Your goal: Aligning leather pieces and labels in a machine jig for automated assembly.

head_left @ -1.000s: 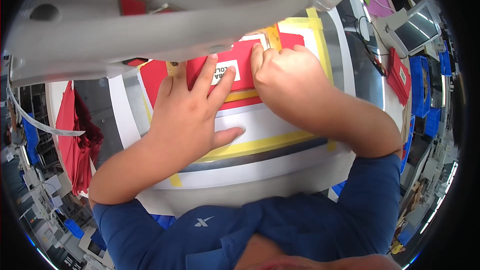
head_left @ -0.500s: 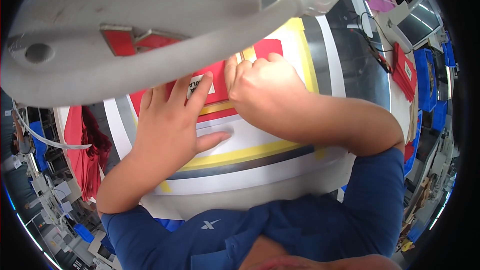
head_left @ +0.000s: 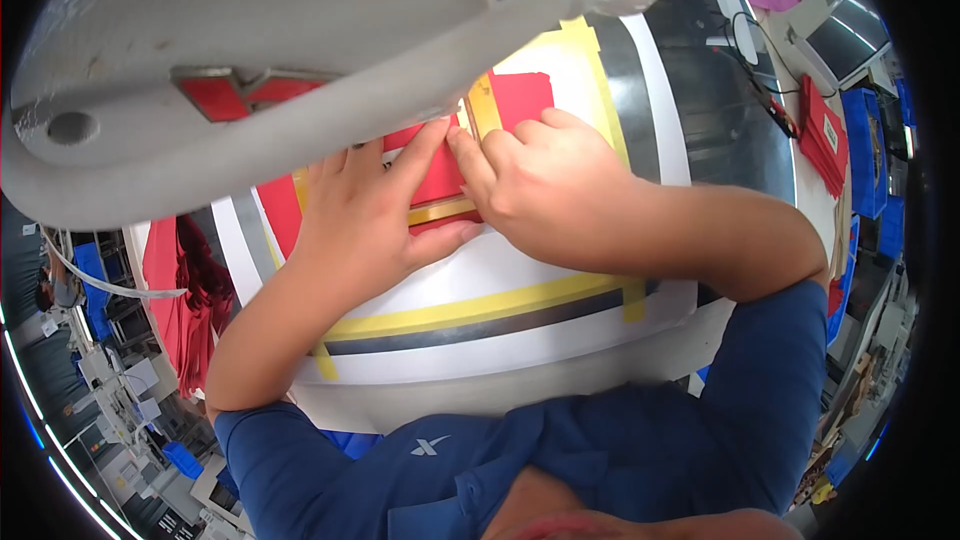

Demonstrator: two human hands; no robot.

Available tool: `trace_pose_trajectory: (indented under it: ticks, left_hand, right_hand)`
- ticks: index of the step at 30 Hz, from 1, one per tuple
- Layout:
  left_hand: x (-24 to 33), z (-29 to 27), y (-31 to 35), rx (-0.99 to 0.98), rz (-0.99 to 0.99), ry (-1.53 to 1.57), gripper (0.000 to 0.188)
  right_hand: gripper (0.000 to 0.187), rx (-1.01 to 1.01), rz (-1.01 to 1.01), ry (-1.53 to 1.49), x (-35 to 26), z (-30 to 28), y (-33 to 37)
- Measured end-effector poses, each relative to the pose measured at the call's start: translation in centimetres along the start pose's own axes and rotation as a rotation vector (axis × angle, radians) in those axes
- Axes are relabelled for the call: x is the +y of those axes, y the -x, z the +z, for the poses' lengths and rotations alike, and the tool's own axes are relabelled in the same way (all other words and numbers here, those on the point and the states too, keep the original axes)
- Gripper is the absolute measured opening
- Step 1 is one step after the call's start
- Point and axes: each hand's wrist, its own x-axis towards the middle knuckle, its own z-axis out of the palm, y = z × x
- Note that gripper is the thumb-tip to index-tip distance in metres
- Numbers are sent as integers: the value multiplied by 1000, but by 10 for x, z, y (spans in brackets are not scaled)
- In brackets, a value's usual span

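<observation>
Some flat red matl. (head_left: 436,184), partly hidden, w/ yellow strips (head_left: 484,106) across.

In front of you a red piece of material (head_left: 526,97) lies flat on a white sheet (head_left: 485,278), reaching past both sides of a narrow yellow frame (head_left: 485,105) and showing as a thin strip below its near edge. The frame sits flat on the red, its far part hidden from you. More red fills the inside, between your hands; you can't tell whether it is the same piece. A sliver of white shows on it, mostly covered.
</observation>
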Motion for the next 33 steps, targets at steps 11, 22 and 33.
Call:
trace_pose_trajectory:
  ticks: [11,22,33]
  left_hand:
    - [-2,6,-3,38,-19,14,101]
    - [-30,4,-1,-9,2,46,55]
    - [-26,7,-4,20,-1,72,53]
  right_hand:
    - [41,77,-53,27,-1,5,0]
    - [12,85,-8,-23,1,5,-11]
    - [15,-74,-2,-212,29,-13,-16]
